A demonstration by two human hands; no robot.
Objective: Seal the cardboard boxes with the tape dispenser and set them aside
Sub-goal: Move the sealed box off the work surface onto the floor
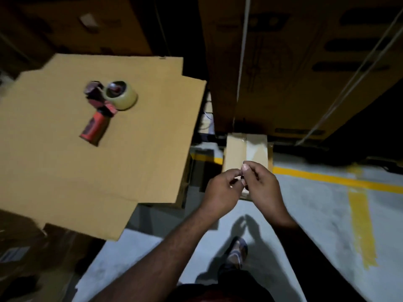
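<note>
head view: left hand [220,188] and right hand [261,188] pinch a small scrap [241,178], unclear what. tape dispenser [104,105] lies on cardboard sheet [65,171], well apart; bumping the overhanging sheet could tip it off.

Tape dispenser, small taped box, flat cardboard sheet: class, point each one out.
tape dispenser [95,128], head view, on its red handle.
small taped box [235,149], head view, on its top face.
flat cardboard sheet [65,175], head view, bare middle.

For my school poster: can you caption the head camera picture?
Tape dispenser lies on a cardboard sheet; left hand and right hand meet at the fingertips over a taped box.
</note>
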